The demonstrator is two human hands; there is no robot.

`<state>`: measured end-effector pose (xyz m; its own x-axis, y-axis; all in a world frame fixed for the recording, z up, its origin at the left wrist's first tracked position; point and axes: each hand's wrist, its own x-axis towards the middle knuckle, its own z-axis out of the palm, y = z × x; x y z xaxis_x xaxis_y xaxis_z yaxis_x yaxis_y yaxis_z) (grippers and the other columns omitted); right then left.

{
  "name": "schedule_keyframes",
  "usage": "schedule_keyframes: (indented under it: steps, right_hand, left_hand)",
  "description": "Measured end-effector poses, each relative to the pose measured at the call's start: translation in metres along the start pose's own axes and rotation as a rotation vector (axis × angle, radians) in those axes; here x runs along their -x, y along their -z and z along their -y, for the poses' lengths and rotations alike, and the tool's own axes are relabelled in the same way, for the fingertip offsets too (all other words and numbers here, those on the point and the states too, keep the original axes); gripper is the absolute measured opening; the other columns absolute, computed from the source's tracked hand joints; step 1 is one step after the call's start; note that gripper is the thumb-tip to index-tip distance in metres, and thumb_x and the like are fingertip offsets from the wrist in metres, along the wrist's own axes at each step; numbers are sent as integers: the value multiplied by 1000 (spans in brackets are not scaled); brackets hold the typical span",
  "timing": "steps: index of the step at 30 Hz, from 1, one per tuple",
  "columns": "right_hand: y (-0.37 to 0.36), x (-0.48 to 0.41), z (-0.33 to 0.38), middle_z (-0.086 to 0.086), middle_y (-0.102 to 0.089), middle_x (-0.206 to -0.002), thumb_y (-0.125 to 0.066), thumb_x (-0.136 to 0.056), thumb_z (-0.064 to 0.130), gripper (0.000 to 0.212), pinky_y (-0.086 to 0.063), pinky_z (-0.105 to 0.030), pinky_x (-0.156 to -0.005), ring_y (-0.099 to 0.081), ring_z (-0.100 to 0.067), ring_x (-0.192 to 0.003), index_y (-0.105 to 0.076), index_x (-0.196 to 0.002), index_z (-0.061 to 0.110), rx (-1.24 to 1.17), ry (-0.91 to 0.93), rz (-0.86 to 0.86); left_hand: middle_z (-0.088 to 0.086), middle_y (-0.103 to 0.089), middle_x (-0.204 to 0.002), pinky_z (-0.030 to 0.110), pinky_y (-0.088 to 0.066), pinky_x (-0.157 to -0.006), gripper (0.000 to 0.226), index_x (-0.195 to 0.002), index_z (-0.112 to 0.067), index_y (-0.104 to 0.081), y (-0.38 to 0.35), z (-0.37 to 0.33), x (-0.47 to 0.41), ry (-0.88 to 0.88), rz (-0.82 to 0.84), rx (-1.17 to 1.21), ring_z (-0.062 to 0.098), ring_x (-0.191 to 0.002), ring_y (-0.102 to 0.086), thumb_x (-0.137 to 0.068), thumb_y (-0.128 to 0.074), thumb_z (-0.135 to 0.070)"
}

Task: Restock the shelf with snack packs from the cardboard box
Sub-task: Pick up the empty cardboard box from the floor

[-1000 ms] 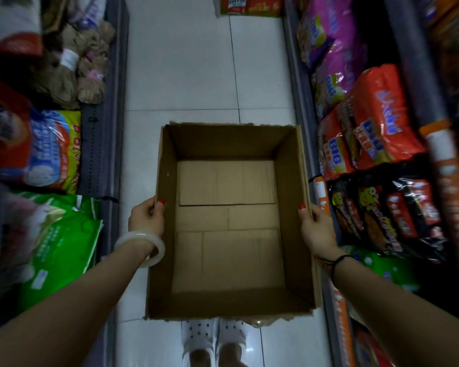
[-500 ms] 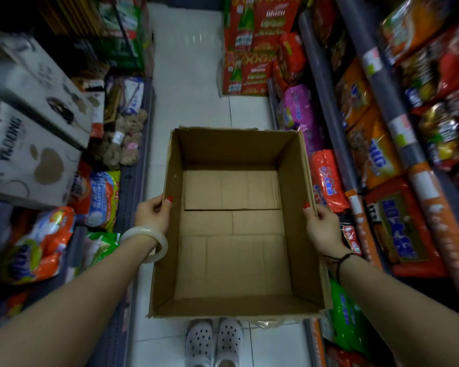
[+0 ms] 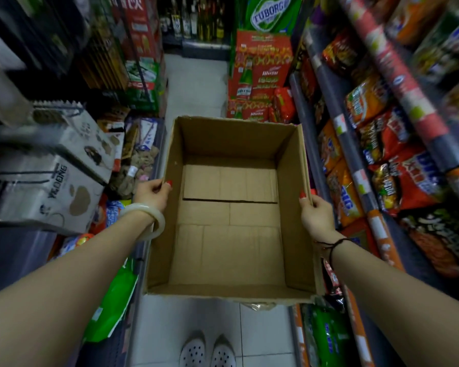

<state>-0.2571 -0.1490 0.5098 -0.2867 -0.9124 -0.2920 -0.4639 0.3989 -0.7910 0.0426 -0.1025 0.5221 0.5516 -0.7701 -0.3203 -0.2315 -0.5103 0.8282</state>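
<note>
Corrugated cardboard box (image 3: 231, 247), rigid, open-topped, empty, carried mid-aisle above floor tiles (image 3: 196, 313), long axis running away from body. Pinched at both side rims by left hand (image 3: 151, 191) and right hand (image 3: 316, 215), thumbs inside, equally near. Glossy crinkled snack packs (image 3: 406, 178) on shelf (image 3: 350, 152) just beside right rim. Looks like restock done.

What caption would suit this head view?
Left hand and right hand hold an empty box between snack shelves.

We hold both arms out in front. Our left hand (image 3: 151, 193) and right hand (image 3: 314, 214) each pinch a side wall of the cardboard box (image 3: 231, 139), thumbs inside.
</note>
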Motion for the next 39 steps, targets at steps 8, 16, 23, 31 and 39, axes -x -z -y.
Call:
schedule_keyframes:
  steps: [8, 16, 23, 31, 39]
  right_hand:
    - [10, -39, 69, 0, -46, -63, -45, -99, 21, 21, -32, -25, -51, -44, -15, -59, -57, -84, 11, 19, 50, -15]
    - [-11, -97, 139, 1, -48, -65, -45, -99, 23, 20, -34, -24, -52, -46, -14, -60, -57, -88, 12, -13, -1, -92]
    - [-23, -156, 187, 1, -49, -66, -47, -98, 26, 19, -39, -30, -69, -52, -23, -77, -59, -90, 13, -41, -41, -115]
    - [-36, -257, 241, 0, -44, -61, -48, -98, 27, 37, -30, -25, -50, -43, -18, -58, -47, -61, 19, -41, -58, -138]
    - [-44, -378, 307, -6, -56, -75, -47, -98, 26, 26, -39, -28, -66, -54, -26, -83, -62, -85, 9, -32, -47, -114]
  left_hand:
    - [9, -58, -78, 32, -45, -73, 18, -98, -9, -66, 6, -61, -53, -35, 39, -2, 22, -74, -54, -95, -51, -20]
    - [11, -63, -93, 45, -48, -97, 26, -107, -5, -67, 9, -129, -138, -24, 76, 2, 32, -97, -62, -94, -53, -23]
    - [8, -67, -99, 44, -49, -97, 31, -114, -11, -66, 4, -180, -206, -41, 100, -31, 31, -100, -63, -92, -56, -30]
    - [11, -61, -91, 37, -48, -89, 20, -107, -12, -65, -29, -249, -291, -99, 106, -9, 24, -87, -57, -94, -53, -21]
    - [9, -59, -91, 33, -46, -84, 28, -113, -3, -65, -79, -325, -385, -67, 51, 11, 22, -85, -55, -94, -53, -20]
